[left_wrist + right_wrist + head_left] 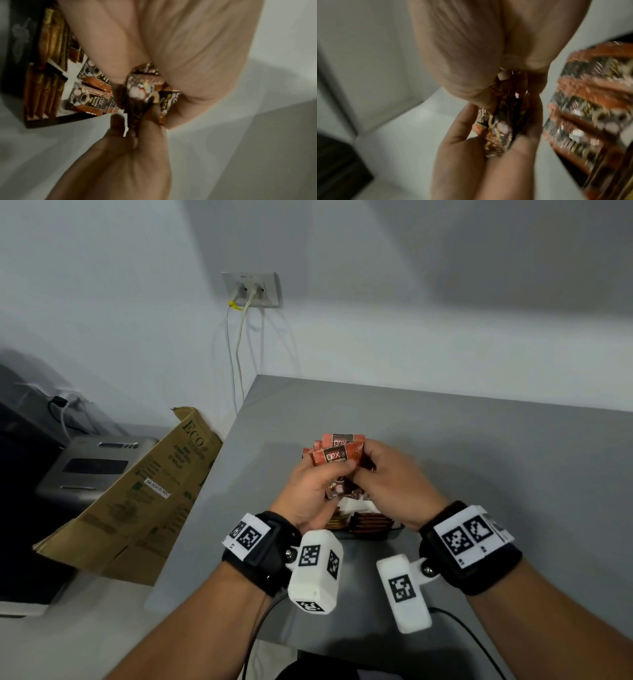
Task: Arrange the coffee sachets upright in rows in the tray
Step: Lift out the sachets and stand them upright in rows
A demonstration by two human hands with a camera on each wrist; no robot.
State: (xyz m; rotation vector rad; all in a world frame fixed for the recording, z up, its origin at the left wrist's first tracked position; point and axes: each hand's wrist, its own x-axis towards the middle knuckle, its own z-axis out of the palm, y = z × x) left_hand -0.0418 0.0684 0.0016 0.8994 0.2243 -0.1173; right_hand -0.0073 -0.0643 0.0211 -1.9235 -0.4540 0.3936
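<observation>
The left hand point(308, 491) and right hand point(390, 477) both squeeze one bunch of shiny red-brown coffee sachets point(337, 457), long sides pointing up. The dark box tray point(51, 122) waits right underneath, partly filled.

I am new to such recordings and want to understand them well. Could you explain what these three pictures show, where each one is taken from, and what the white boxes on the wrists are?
There is no machine here: a person works with two bare hands. The wide picture comes from a camera on the head, looking down. The white boxes strapped to the wrists appear to hold the wrist cameras, which give the two close, blurry pictures looking along each hand. On the grey table stands a dark tray with other sachets upright in rows. The left hand and the right hand together grip a bundle of coffee sachets above the tray. Folded cardboard lies to the left of the table.
</observation>
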